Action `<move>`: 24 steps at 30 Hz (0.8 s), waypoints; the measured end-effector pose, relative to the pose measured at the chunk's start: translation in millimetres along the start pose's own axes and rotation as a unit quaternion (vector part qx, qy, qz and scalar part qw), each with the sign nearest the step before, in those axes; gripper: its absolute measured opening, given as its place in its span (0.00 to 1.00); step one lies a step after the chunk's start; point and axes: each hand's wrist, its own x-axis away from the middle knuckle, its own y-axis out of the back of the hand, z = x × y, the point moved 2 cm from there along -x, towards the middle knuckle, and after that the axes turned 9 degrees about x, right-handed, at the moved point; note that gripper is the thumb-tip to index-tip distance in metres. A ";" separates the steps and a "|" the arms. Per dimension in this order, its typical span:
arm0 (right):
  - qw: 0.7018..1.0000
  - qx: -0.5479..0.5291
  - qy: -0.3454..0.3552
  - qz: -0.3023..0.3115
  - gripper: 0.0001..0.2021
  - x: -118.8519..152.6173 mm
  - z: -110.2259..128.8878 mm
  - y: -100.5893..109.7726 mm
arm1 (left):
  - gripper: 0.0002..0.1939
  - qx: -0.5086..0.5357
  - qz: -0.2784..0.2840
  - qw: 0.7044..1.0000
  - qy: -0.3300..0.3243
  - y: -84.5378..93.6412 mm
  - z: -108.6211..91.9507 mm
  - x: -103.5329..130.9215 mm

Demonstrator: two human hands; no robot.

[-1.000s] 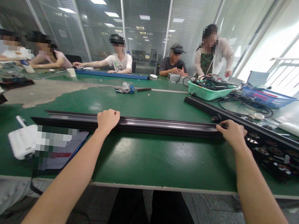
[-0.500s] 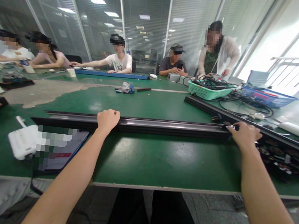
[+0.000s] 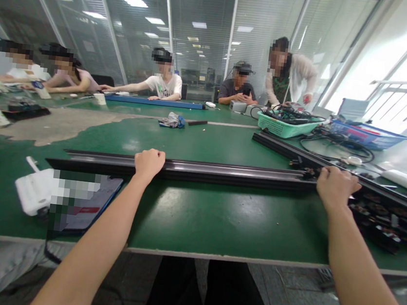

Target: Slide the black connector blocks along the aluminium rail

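Observation:
A long black channel-shaped rail (image 3: 230,172) with a shiny inner groove lies across the table in front of me. My left hand (image 3: 149,166) is closed around it, left of its middle. At the rail's right end my right hand (image 3: 336,187) is closed with its fingers curled down. What those fingers grip is hidden behind the hand. Small dark parts (image 3: 309,173) show just left of the right hand, at the rail's end. A second black rail (image 3: 281,149) lies slanted behind and beyond my right hand.
Loose small parts lie in a dark tray (image 3: 374,230) at right. A green basket (image 3: 283,127) of cables and a blue basket (image 3: 372,136) stand farther back. A white device (image 3: 33,192) and a tablet (image 3: 96,204) lie near my left forearm. Several people sit or stand around the table.
My right hand's fingers have curled in more, and the small shiny piece at its fingertips is now out of sight. A co-worker's hand has left the left edge. The standing person bends lower.

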 end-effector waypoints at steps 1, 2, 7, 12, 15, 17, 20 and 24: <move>1.000 -0.008 0.022 -0.016 0.22 5.2 10.4 5.8 | 0.27 0.001 0.000 1.000 0.000 0.3 0.0 0.1; 0.998 -0.020 0.060 -0.026 0.22 11.6 23.2 11.7 | 0.27 0.002 0.000 1.000 0.000 0.9 0.1 0.4; 0.951 -0.111 0.285 -0.034 0.18 59.3 108.7 46.6 | 0.27 0.013 -0.001 1.000 0.001 5.8 0.6 2.9; 0.853 -0.190 0.484 0.037 0.14 121.5 199.2 81.3 | 0.26 0.021 -0.006 1.000 -0.001 8.7 2.0 4.5; 0.820 -0.206 0.529 0.067 0.15 153.8 248.5 94.6 | 0.27 0.027 -0.004 1.000 0.006 10.4 2.8 5.6; 0.811 -0.222 0.533 0.088 0.15 170.0 277.4 98.1 | 0.27 0.027 -0.005 1.000 0.009 12.7 3.1 6.8; 0.813 -0.254 0.508 0.131 0.16 184.0 308.3 95.9 | 0.27 0.032 0.005 0.999 0.006 16.2 2.3 8.7; 0.814 -0.293 0.477 0.156 0.17 187.5 320.8 89.0 | 0.25 0.043 0.023 0.999 -0.010 18.4 -1.4 10.4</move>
